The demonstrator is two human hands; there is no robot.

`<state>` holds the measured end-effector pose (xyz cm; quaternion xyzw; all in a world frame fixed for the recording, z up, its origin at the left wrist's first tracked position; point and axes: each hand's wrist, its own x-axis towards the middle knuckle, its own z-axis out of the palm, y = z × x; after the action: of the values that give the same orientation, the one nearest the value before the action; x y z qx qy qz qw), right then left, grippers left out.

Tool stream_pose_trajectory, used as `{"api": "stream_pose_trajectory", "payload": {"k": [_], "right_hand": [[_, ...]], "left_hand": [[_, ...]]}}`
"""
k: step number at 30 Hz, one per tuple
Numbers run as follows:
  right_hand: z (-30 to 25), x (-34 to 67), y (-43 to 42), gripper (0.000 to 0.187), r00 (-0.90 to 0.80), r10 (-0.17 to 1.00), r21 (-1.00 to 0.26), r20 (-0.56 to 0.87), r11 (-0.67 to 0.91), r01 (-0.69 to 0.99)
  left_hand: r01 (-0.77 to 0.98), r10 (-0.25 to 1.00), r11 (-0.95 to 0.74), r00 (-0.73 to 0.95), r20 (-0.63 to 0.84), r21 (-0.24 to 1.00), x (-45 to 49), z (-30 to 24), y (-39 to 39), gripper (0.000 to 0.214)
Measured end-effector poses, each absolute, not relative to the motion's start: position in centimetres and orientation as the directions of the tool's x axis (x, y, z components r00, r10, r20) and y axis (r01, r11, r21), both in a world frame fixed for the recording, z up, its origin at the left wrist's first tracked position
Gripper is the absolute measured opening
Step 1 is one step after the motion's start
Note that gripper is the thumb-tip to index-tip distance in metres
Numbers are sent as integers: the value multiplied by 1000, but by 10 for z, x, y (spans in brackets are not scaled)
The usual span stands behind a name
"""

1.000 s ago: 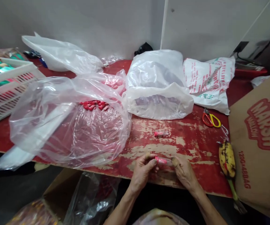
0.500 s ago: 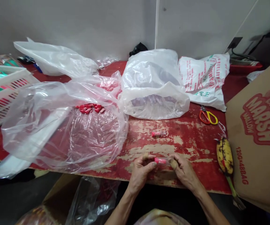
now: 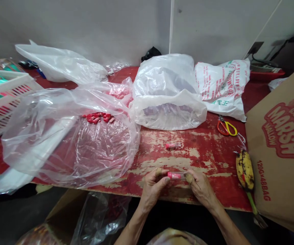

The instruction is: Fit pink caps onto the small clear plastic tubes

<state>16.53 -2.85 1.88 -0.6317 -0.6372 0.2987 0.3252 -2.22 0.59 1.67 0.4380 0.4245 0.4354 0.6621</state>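
Between my two hands, above the front edge of the red table [image 3: 200, 190], lies a clear plastic tube with a pink cap [image 3: 175, 175]. My left hand [image 3: 155, 185] pinches it at the capped end, and my right hand [image 3: 199, 185] grips the clear end. Each hand has a tan wrap on a finger or thumb. A second pink-capped tube [image 3: 173, 146] rests on the table just beyond. To the left, a large open plastic bag [image 3: 103, 146] holds several red-pink caps [image 3: 98, 117]. A white bag [image 3: 167, 112] beyond the tubes has clear, tube-like pieces at its mouth.
Scissors [image 3: 226, 127] with red and yellow handles lie at the right, behind a spotted banana [image 3: 245, 170]. A cardboard box [image 3: 277, 163] stands at the far right. A white basket [image 3: 6, 102] is at the left. Printed white sacks [image 3: 221, 85] sit at the back.
Both hands stay nearly in place, still on the tube. The tube has shifted very slightly to the left. The other things have not visibly moved.
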Motion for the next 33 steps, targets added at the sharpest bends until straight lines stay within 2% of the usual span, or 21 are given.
{"api": "stream_pose_trajectory", "payload": {"k": [3,5,9,12,18,24,30,33], "right_hand": [[17,166,-28,50,65,998,-804,5,-35,593],[17,166,-28,49,95,995,-837,-10,-60,545],[20,167,-28,41,87,996,-902,2,-35,431],[24,168,-29,36,81,996,-902,31,-7,432],[24,168,-33,27,2,998,-866,68,57,498],[26,164,-35,26,-24,996,-857,86,86,508],[26,165,-37,22,-28,995,-884,92,94,458],[24,167,-38,21,-63,983,-868,174,184,461]], "left_hand": [[-5,962,60,266,-57,998,-24,18,6,12],[67,968,-13,252,-5,998,-22,21,5,13],[-108,965,142,239,-113,984,-18,21,4,32],[-217,957,221,238,-168,951,-17,19,4,42],[-227,944,296,220,-247,928,-14,19,3,28],[-317,942,315,222,-252,895,-14,13,3,26],[-247,929,331,252,-270,911,-16,10,4,23],[-258,938,317,229,-261,913,-15,12,3,23]]}}
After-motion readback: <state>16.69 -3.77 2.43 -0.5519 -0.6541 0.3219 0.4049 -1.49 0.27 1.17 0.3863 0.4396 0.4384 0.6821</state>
